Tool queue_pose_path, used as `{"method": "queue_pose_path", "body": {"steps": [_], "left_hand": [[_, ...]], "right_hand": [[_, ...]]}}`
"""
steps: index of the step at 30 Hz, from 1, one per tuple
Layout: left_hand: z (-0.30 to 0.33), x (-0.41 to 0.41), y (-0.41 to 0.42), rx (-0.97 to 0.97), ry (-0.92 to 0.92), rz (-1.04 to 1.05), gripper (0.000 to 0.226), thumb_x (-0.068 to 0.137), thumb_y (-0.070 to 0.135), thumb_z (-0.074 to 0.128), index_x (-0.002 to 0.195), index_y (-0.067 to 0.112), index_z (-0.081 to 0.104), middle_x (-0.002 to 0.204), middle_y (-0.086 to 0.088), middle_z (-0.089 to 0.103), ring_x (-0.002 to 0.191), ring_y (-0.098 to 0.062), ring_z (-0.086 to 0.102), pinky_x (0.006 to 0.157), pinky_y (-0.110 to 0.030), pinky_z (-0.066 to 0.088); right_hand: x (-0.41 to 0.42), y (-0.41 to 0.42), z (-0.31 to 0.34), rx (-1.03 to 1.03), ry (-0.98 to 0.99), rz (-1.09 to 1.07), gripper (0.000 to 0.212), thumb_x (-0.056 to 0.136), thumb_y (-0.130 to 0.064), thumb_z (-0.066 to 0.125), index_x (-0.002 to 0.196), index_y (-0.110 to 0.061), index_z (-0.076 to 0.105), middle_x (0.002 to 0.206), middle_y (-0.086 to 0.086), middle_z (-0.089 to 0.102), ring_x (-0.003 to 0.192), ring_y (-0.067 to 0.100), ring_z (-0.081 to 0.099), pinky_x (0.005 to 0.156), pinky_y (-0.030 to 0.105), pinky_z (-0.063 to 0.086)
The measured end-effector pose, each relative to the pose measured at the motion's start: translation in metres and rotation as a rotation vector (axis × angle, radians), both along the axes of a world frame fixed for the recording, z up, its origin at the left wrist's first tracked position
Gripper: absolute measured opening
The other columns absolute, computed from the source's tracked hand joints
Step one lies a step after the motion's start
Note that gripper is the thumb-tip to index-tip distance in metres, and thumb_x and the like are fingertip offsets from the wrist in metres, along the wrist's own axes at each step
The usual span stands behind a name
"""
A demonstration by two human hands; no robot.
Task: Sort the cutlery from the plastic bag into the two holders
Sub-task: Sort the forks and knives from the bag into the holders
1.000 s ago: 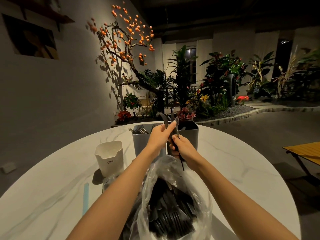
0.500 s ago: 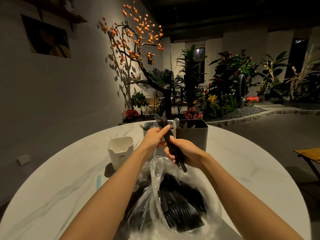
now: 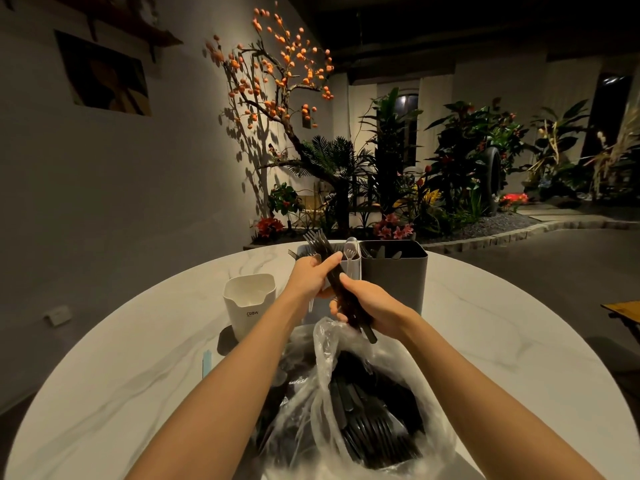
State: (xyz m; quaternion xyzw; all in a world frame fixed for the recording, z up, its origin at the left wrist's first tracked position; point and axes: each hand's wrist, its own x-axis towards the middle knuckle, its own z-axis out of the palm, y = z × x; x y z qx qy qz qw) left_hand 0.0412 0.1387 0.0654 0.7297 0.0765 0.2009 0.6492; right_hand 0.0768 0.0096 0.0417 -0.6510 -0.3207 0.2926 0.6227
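Note:
A clear plastic bag (image 3: 349, 403) full of black cutlery lies open on the round white table (image 3: 491, 358) in front of me. Both hands hold one bundle of black forks (image 3: 332, 268) above the bag, tines pointing up and away. My right hand (image 3: 367, 303) grips the handles low down. My left hand (image 3: 310, 277) holds the bundle higher up, thumb along it. Behind the hands stand two holders side by side: a light grey holder (image 3: 355, 268) with forks and a pale spoon, and a dark grey holder (image 3: 394, 271) with dark cutlery.
A white cup-like container (image 3: 249, 303) marked CRBW stands left of the holders. A light blue strip (image 3: 206, 362) lies on the table near my left forearm. Plants and a tree with orange fruit stand beyond the table; a yellow table edge (image 3: 623, 310) shows at right.
The bundle of forks has tilted so its tines point more to the left. My right hand has slid lower on the handles. The camera has turned slightly left.

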Motion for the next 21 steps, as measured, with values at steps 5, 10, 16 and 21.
{"method": "queue_pose_path", "body": {"steps": [5,10,16,21], "left_hand": [[0.004,0.002,0.008,-0.156,-0.092,0.19,0.024,0.094,0.033,0.059,0.084,0.012,0.057,0.06,0.0,0.044,0.048,-0.01,0.037,0.046,-0.021,0.032],[0.012,0.001,0.016,-0.308,-0.195,0.329,0.026,0.095,0.034,0.058,0.08,0.015,0.048,0.055,0.002,0.037,0.043,-0.007,0.033,0.048,-0.02,0.031],[0.01,0.002,0.009,-0.355,-0.223,0.303,0.028,0.096,0.035,0.055,0.079,0.016,0.046,0.055,0.004,0.034,0.045,-0.006,0.033,0.05,-0.021,0.031],[0.007,0.001,0.007,-0.329,-0.228,0.295,0.029,0.097,0.034,0.054,0.077,0.016,0.045,0.052,0.005,0.033,0.044,-0.005,0.032,0.047,-0.019,0.03]], "right_hand": [[0.005,0.0,-0.001,-0.031,-0.151,-0.194,0.043,0.107,-0.032,0.023,0.125,-0.009,0.054,0.082,0.006,0.067,0.052,0.006,0.052,0.046,0.016,0.039],[0.011,-0.003,-0.003,0.082,0.05,-0.283,0.042,0.107,-0.029,0.022,0.115,-0.008,0.057,0.082,0.009,0.065,0.051,0.009,0.055,0.045,0.018,0.043],[0.011,0.022,0.008,0.344,0.36,-0.412,0.038,0.107,-0.023,0.023,0.112,0.005,0.048,0.1,0.025,0.064,0.079,0.029,0.064,0.069,0.033,0.052],[0.009,0.029,0.005,0.125,0.186,-0.468,0.041,0.106,-0.024,0.024,0.129,-0.002,0.049,0.11,0.011,0.066,0.074,0.013,0.06,0.063,0.025,0.043]]}}
